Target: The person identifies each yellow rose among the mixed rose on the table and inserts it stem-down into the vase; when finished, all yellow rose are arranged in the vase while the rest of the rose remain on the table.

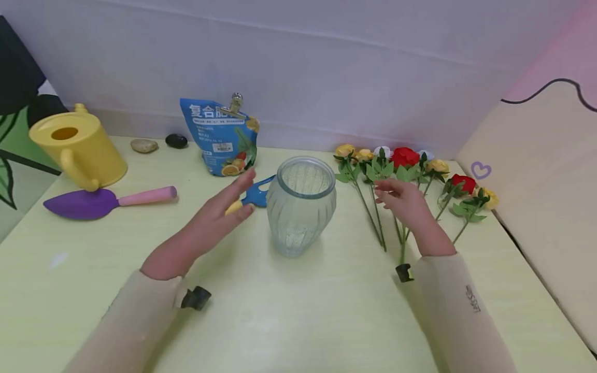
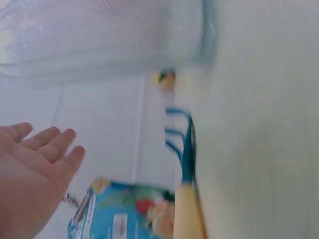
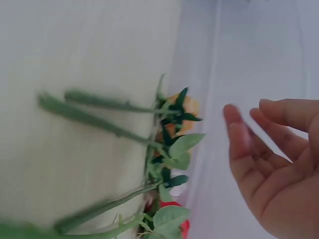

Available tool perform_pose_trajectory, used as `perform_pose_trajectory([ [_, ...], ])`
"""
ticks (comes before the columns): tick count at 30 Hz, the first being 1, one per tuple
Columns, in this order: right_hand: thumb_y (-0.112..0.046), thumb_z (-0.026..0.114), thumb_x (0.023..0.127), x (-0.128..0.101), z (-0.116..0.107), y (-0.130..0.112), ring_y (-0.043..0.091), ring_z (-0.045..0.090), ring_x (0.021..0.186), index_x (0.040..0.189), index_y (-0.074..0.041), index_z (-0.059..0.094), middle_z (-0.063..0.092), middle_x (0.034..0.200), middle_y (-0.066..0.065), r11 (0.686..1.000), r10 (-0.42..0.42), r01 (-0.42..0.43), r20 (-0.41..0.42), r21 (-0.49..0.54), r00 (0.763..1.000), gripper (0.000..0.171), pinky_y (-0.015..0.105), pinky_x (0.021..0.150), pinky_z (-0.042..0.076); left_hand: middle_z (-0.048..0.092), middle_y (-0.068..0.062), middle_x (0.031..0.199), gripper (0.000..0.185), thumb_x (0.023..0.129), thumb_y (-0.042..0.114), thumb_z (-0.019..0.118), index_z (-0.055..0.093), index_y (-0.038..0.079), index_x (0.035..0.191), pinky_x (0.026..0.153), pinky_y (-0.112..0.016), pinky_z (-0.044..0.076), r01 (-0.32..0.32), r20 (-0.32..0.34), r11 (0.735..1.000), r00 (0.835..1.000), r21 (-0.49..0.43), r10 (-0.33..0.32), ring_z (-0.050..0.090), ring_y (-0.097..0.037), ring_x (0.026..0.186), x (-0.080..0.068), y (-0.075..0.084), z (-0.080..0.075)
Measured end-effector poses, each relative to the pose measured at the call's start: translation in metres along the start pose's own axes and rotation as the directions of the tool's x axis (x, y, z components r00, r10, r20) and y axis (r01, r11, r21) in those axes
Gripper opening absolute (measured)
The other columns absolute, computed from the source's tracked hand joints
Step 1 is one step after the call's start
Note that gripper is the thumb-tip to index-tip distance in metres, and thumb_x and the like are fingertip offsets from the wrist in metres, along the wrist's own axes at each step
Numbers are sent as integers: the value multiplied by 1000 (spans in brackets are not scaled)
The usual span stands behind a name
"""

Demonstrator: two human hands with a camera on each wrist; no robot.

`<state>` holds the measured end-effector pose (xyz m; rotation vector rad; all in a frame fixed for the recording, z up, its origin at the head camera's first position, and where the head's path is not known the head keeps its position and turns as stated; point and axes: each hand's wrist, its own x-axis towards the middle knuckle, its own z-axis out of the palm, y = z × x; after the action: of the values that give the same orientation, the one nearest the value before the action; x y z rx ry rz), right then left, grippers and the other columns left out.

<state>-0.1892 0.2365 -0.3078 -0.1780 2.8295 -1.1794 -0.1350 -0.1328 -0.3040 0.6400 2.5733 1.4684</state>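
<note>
A ribbed clear glass vase (image 1: 301,205) stands upright at the middle of the pale yellow-green table (image 1: 298,311). My left hand (image 1: 224,204) hovers just left of the vase with fingers straight, holding nothing; its palm (image 2: 30,172) shows in the left wrist view beside the vase (image 2: 99,37). My right hand (image 1: 403,199) floats over the stems of artificial roses (image 1: 406,166) lying right of the vase, fingers relaxed and empty. The right wrist view shows that hand (image 3: 279,154) above green stems and leaves (image 3: 164,149).
A blue hand rake with a yellow handle (image 1: 254,196) lies behind my left hand, seen also as the rake (image 2: 184,154). A blue pouch (image 1: 221,135), two stones (image 1: 158,143), a yellow watering can (image 1: 76,147) and a purple trowel (image 1: 100,202) sit at the back left. A beige cushion (image 1: 536,197) borders the right.
</note>
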Motion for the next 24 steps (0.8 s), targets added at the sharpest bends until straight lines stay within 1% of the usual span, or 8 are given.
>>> perform_pose_trajectory([
  [1, -18, 52, 95, 9, -1, 0, 32, 58, 101, 128, -2, 52, 56, 121, 19, 999, 29, -29, 10, 22, 1000, 36, 47, 84, 48, 14, -2, 153, 73, 93, 43, 50, 8, 23, 150, 109, -52, 17, -39, 2, 995, 999, -93, 39, 15, -21, 139, 2, 3, 2],
  [3, -15, 54, 94, 26, -1, 2, 32, 60, 96, 124, 0, 55, 59, 115, 20, 997, 73, -75, 38, 33, 997, 33, 45, 83, 50, 18, -2, 153, 82, 87, 38, 62, 12, 19, 150, 109, -48, 21, -125, 2, 968, 992, -215, 129, 20, -19, 138, 8, 7, 8],
  [5, -14, 55, 94, 41, 2, 5, 31, 60, 95, 124, 0, 55, 59, 115, 19, 992, 120, -122, 68, 15, 990, 33, 43, 84, 50, 19, -1, 152, 90, 81, 33, 71, 14, 18, 149, 108, -44, 25, -151, -5, 954, 988, -260, 155, 21, -17, 137, 13, 12, 13],
  [9, -15, 59, 91, 61, 12, 13, 28, 60, 89, 120, 0, 58, 60, 110, 17, 979, 200, -196, 78, -56, 977, 33, 37, 79, 50, 26, 3, 150, 95, 74, 20, 79, 21, 21, 148, 103, -39, 36, -91, -1, 971, 996, -222, 93, 33, -19, 132, 20, 17, 20],
  [12, -17, 62, 89, 69, 19, 16, 25, 62, 84, 116, 0, 60, 62, 104, 16, 969, 217, -208, 58, -136, 974, 32, 34, 74, 50, 34, 2, 146, 92, 72, 17, 80, 27, 24, 147, 98, -38, 42, -36, -13, 981, 999, -190, 34, 44, -22, 124, 22, 18, 23],
  [16, -14, 65, 86, 74, 28, 19, 26, 61, 86, 119, 0, 60, 63, 103, 17, 961, 166, -150, 52, -233, 985, 36, 35, 75, 51, 39, 4, 142, 89, 72, 23, 81, 31, 26, 145, 95, -38, 44, 7, -41, 985, 999, -175, -15, 47, -21, 121, 23, 19, 25],
  [20, -5, 63, 83, 78, 32, 20, 28, 57, 91, 124, -1, 56, 62, 104, 18, 951, 97, -63, 97, -304, 991, 42, 36, 76, 49, 41, 5, 142, 89, 71, 24, 82, 33, 27, 144, 95, -39, 45, 43, -53, 984, 997, -174, -53, 48, -20, 120, 23, 20, 26],
  [24, -1, 59, 83, 78, 29, 19, 26, 56, 89, 126, -3, 56, 61, 104, 17, 961, 101, -61, 137, -271, 985, 43, 34, 72, 49, 41, 5, 141, 89, 70, 25, 82, 33, 27, 144, 95, -40, 44, 69, -59, 983, 995, -172, -81, 49, -21, 119, 23, 21, 26],
])
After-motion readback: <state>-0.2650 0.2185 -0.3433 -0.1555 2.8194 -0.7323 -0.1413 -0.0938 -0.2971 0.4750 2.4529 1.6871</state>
